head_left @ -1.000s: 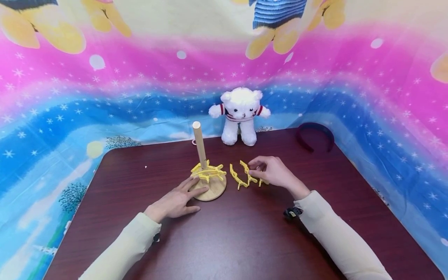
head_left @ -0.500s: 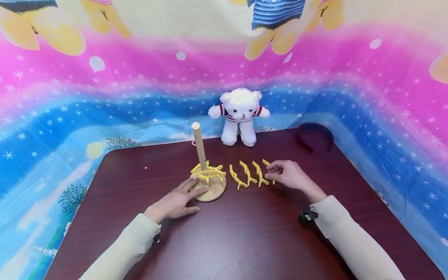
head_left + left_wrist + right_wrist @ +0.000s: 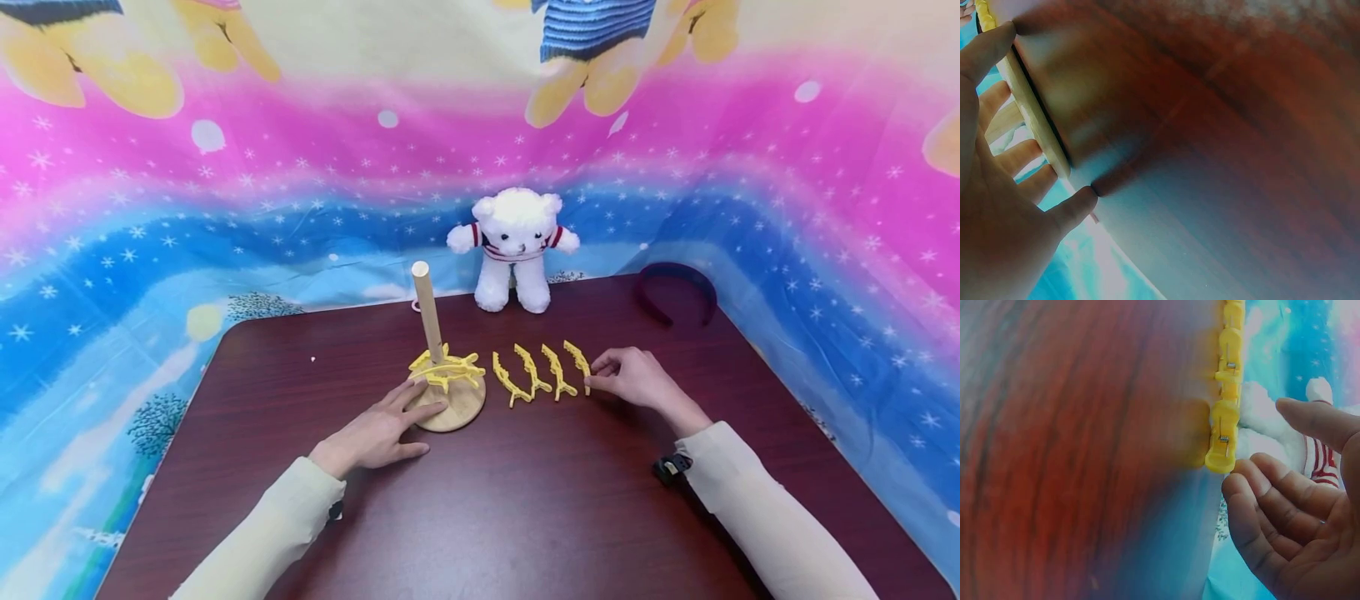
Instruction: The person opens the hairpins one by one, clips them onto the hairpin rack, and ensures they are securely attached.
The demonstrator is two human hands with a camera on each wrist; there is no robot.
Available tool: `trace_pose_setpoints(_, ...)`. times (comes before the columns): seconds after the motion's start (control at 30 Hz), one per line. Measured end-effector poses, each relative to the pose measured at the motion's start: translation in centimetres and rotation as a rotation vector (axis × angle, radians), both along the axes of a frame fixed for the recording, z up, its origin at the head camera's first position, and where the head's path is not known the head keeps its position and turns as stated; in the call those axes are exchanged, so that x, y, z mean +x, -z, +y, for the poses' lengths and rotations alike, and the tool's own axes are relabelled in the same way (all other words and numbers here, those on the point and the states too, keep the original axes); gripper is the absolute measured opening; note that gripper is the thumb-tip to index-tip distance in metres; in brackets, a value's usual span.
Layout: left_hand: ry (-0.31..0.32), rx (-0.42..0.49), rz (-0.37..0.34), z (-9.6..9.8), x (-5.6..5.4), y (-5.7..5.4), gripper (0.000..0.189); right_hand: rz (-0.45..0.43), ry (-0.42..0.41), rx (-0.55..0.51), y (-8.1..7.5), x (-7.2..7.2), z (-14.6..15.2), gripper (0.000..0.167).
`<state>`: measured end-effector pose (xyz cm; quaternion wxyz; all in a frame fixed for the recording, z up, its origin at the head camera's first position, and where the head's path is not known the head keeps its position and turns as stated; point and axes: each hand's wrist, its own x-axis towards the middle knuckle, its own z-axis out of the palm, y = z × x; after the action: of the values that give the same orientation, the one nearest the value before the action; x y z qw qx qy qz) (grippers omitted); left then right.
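My left hand (image 3: 372, 425) rests with spread fingers on the round base (image 3: 459, 417) of a wooden stand, whose post (image 3: 427, 308) stands upright. Around the post's foot lie several yellow hair clips (image 3: 450, 371), partly overlapping. To the right, several more yellow hair clips form a row on the table. The rightmost hair clip (image 3: 577, 360) is beside my right hand (image 3: 636, 379). In the right wrist view, the thumb and loosely bent fingers of the right hand (image 3: 1297, 512) stand apart with nothing between them, close to the end of a clip (image 3: 1222, 440).
A white teddy bear (image 3: 513, 250) in a striped top stands at the table's back edge. A dark red headband (image 3: 677, 292) lies at the back right. Printed cloth (image 3: 360, 200) hangs around the brown table (image 3: 480, 517). A small white speck (image 3: 312, 359) lies on the left.
My right hand has moved rightward along the row of hair clips, uncovering the ones on the right. The rightmost hair clip now shows in full. The left hand has stayed on the base.
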<state>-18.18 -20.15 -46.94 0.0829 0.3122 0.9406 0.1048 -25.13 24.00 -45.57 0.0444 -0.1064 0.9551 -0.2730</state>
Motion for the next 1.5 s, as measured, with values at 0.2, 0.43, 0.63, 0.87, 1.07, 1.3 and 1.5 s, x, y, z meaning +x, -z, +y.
trace_pose_setpoints(0.2, 0.002, 0.005, 0.007, 0.0, -0.02, 0.06, 0.067, -0.023, 0.006, 0.065, 0.05, -0.05, -0.08, 0.037)
trace_pose_setpoints(0.43, 0.004, 0.0, 0.017, -0.03, -0.05, 0.14, 0.067, -0.027, -0.001, 0.136, 0.3, -0.29, -0.31, 0.035)
trace_pose_setpoints(0.63, 0.005, 0.004, 0.019, -0.03, -0.03, 0.06, 0.067, -0.014, -0.02, 0.167, 0.51, -0.51, -0.14, 0.029)
trace_pose_setpoints(0.87, 0.007, 0.0, 0.013, -0.01, 0.06, -0.14, 0.066, -0.031, 0.015, 0.195, 0.31, -0.44, -0.04, 0.038)
trace_pose_setpoints(1.07, 0.007, 0.001, 0.011, 0.0, 0.08, -0.29, 0.067, -0.067, 0.034, 0.227, 0.14, -0.36, -0.27, 0.04)
trace_pose_setpoints(1.3, 0.006, 0.001, 0.012, 0.06, 0.07, -0.22, 0.066, -0.072, 0.042, 0.243, 0.03, -0.33, -0.18, 0.035)
trace_pose_setpoints(1.5, 0.004, 0.006, 0.009, 0.07, 0.12, -0.16, 0.066, -0.04, 0.045, 0.227, 0.05, -0.43, 0.4, 0.032)
